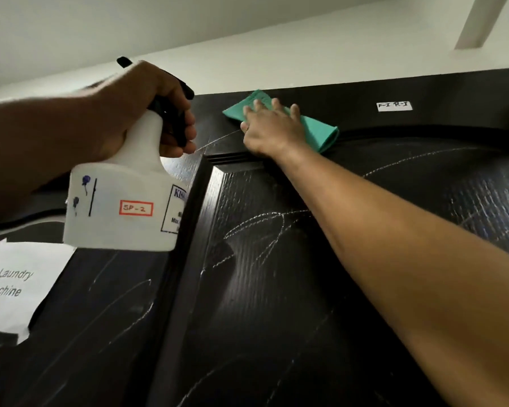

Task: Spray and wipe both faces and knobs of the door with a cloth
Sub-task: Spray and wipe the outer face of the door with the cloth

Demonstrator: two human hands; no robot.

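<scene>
Head view showed the dark door (pixel 276 289) filling the frame from 3 to 9 o'clock, streaked with pale wipe marks, likely damp from spraying. Spray bottle (pixel 121 207) sat at 9 o'clock, left hand (pixel 135 113) clenched round its neck, fingers on the trigger, raised probably to keep it ready. Green cloth (pixel 315 130) lay at 12 o'clock, flat on the door's top rail, under the right hand (pixel 271 127); its straight fingers (pixel 276 105) pressed it flat, cloth edges showing at both sides.
</scene>
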